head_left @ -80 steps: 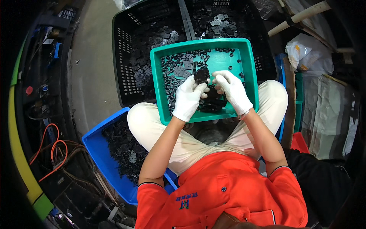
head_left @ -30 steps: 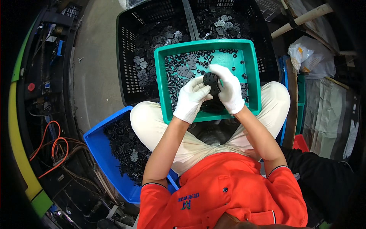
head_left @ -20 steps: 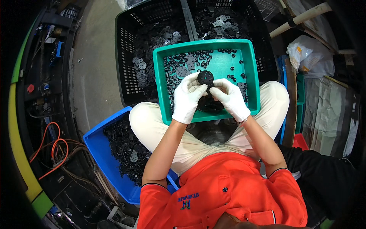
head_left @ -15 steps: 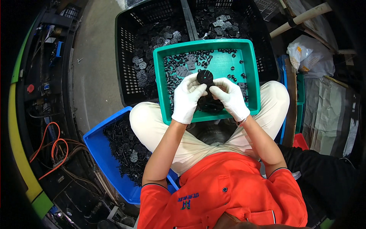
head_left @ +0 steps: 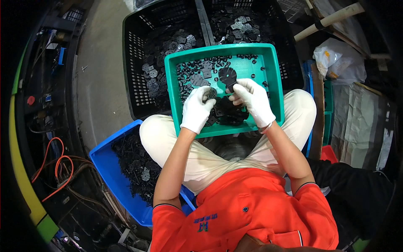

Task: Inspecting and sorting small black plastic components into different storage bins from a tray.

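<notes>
My right hand (head_left: 255,101), in a white glove, pinches a flat black disc (head_left: 227,75) by its narrow tab, the round end pointing away from me over the green tray (head_left: 277,90). To its left my left hand (head_left: 197,110), also white-gloved, curls thumb and fingers around a dark round piece (head_left: 213,93) that is partly hidden. Below and between both hands lies a pile of black flat parts (head_left: 231,114) at the tray's near side. Small black rings (head_left: 184,73) and grey flat plates (head_left: 196,80) are scattered at the tray's left and far side.
The green tray rests across my lap. Beyond it stand black crates (head_left: 136,75) with many flat dark parts. A blue bin (head_left: 110,155) of black pieces sits at my left. Plastic bags (head_left: 336,61) and a pole (head_left: 331,21) are at the right.
My hands have parted. The right one carries the black disc slightly right and away from the left, which has moved left and lower over the tray, its fingers around another piece.
</notes>
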A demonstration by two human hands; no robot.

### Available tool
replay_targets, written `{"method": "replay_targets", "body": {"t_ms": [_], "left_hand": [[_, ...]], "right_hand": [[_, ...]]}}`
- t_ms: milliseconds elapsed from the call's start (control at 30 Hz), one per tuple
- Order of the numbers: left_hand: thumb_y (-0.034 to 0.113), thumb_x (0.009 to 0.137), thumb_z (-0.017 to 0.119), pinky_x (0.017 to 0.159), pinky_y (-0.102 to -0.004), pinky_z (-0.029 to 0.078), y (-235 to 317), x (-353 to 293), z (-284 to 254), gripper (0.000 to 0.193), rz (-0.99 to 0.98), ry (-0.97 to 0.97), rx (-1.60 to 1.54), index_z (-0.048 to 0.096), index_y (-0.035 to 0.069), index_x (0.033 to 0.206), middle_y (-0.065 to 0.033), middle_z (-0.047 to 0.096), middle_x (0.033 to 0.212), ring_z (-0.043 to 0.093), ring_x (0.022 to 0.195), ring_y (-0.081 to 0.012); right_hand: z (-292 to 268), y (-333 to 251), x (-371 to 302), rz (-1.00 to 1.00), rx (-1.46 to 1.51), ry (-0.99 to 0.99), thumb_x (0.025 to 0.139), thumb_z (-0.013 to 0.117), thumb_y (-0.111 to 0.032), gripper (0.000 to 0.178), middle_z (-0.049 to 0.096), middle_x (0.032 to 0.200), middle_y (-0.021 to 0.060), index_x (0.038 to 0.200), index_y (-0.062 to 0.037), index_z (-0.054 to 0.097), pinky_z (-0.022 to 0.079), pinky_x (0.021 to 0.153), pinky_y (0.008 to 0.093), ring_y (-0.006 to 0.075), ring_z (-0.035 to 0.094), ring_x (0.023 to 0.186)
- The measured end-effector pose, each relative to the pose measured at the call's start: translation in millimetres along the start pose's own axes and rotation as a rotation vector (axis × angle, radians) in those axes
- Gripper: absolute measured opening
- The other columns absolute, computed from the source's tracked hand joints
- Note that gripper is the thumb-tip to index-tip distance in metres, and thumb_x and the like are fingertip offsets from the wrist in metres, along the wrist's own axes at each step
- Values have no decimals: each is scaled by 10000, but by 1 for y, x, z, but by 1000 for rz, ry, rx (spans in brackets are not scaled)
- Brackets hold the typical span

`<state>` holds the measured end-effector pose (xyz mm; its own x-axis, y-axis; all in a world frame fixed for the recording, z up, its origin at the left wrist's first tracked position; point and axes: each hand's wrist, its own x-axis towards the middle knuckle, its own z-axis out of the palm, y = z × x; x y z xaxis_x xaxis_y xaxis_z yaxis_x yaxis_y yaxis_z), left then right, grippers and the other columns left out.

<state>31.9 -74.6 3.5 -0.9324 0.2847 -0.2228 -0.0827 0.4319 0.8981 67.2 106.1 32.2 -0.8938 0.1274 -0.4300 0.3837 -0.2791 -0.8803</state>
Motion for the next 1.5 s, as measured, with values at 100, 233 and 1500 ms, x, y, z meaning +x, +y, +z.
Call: {"method": "replay_targets", "body": {"t_ms": [100,233,1500], "left_hand": [[112,698,666,740,-342,490,-6,-2,4,393,119,-63,302,579,42,1075,-132,598,983,614,822,-264],[119,707,651,775,-385,458,-18,4,16,357,264,-62,472,572,49,1048,-142,573,923,566,860,-309],[-35,811,561,809,-298,510,32,-14,25,415,-90,-84,-945,431,-46,1205,-131,564,1090,575,976,-186]], "right_hand": [[-13,-15,17,-42,-16,-8,894,555,-191,280,647,897,114,1063,31,552,500,608,229,118,605,690],[-38,-45,64,-208,291,-16,930,506,-227,278,631,974,146,1026,29,555,512,649,240,140,611,753],[3,-6,-29,11,104,26,859,576,-73,234,606,892,115,1034,57,491,530,665,256,141,622,746]]}}
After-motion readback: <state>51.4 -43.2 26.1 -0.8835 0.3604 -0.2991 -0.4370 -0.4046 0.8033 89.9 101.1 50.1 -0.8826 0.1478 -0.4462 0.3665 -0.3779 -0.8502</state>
